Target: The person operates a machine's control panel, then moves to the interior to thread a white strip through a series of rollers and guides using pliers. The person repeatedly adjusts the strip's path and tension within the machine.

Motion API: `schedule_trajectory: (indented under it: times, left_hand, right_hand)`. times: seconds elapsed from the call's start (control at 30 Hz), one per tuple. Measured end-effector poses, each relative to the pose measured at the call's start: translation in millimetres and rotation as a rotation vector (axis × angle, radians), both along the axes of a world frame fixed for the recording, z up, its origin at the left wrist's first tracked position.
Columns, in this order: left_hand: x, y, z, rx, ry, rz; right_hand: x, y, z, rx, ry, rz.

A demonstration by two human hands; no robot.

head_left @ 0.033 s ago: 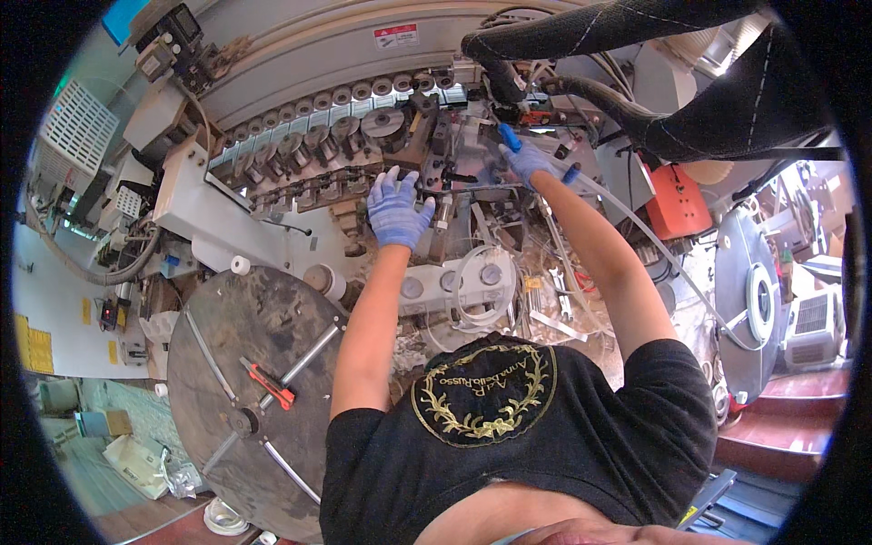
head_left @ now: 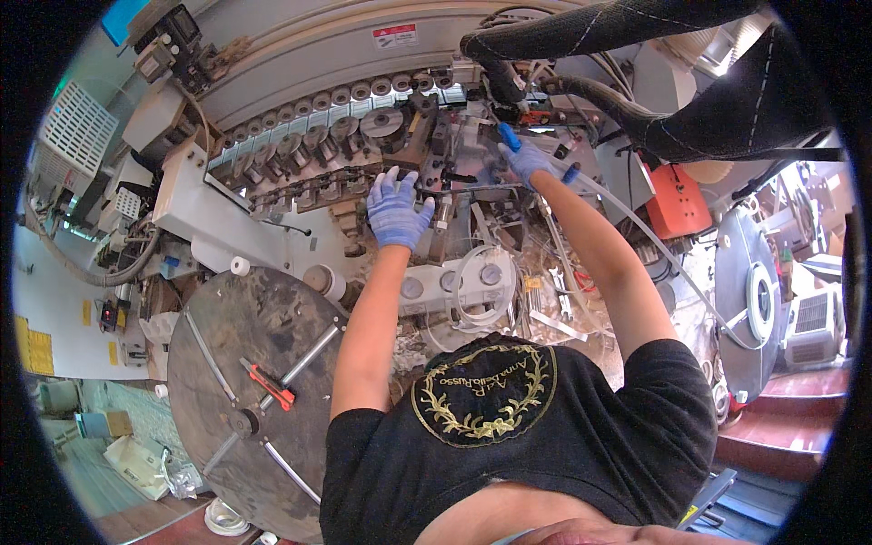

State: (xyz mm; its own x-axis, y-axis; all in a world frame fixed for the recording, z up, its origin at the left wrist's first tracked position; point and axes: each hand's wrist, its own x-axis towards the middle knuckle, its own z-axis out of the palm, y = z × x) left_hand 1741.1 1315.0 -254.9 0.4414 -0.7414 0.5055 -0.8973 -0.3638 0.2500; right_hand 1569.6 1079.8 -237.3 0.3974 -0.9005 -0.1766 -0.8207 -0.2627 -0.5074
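Observation:
My left hand (head_left: 399, 211), in a pale blue glove, lies palm down with fingers spread at the near edge of a machine's row of metal rollers (head_left: 318, 143). Beside its thumb sits a metal cylindrical fitting (head_left: 444, 214). Farther right, my right hand (head_left: 525, 165), gloved alike, reaches over a machine plate (head_left: 468, 145). A bright blue cylindrical piece (head_left: 510, 136) shows at its fingertips; whether it is gripped or covers a finger cannot be made out. A second blue piece (head_left: 571, 173) is beside the right wrist, close to a pale strip (head_left: 627, 213) that runs down toward a reel.
At left, a large dark disc (head_left: 209, 363) carries an orange-handled tool (head_left: 271, 385). Below my hands are a panel with round gauges (head_left: 454, 282) and several wrenches (head_left: 561, 295). Black sleeved hoses (head_left: 627, 32) hang at upper right, above an orange box (head_left: 679, 200); a grey reel (head_left: 740, 300) stands right.

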Motion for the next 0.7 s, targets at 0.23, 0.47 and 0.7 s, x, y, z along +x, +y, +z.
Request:
schedule_trajectory:
  times: [0.23, 0.47, 0.7]
  left_hand:
    - [-3.2, -3.7, 1.2, -0.003, -0.006, -0.007]
    - [-0.6, -1.3, -1.4, 0.004, -0.017, -0.015]
    - [-3.1, -5.3, 1.4, 0.017, -0.006, -0.028]
  right_hand:
    - [-0.3, -19.8, -18.2, -0.042, 0.061, -0.022]
    - [-1.1, -9.4, -14.3, -0.097, -0.008, 0.013]
    - [-11.1, -16.8, -23.2, -0.09, -0.021, -0.041]
